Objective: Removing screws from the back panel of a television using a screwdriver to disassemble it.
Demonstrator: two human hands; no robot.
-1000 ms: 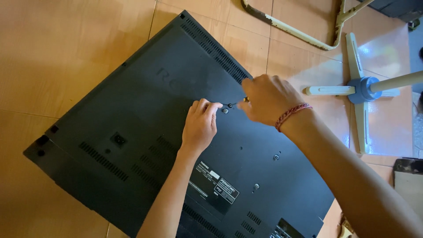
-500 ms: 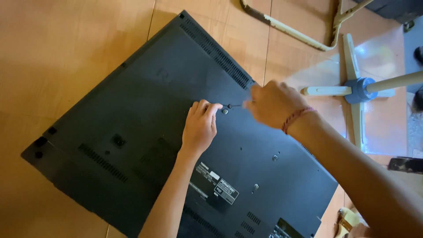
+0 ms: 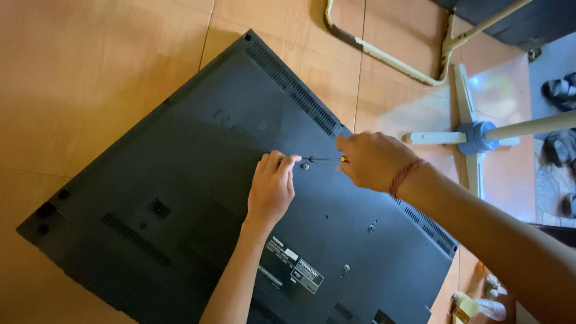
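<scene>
A large black flat screen [image 3: 198, 180] lies face down on the tiled floor, its back panel up. My left hand [image 3: 272, 189] rests on the panel near its middle, fingertips beside a small screw [image 3: 305, 166]. My right hand [image 3: 372, 161] grips a small screwdriver [image 3: 327, 159] with a thin dark shaft and a yellow collar. The shaft lies nearly level, its tip pointing left toward my left fingertips, just above the screw. A red thread band circles my right wrist.
A white fan stand [image 3: 474, 135] with a blue hub sits on the floor at the right. A bent metal frame [image 3: 384, 57] lies beyond the screen. Sandals [image 3: 561, 90] lie at the far right edge. Small items [image 3: 474, 303] sit at the bottom right.
My right hand has drawn slightly right and tipped the screwdriver flatter, its tip now meeting my left fingertips. The left hand has stayed in place on the panel.
</scene>
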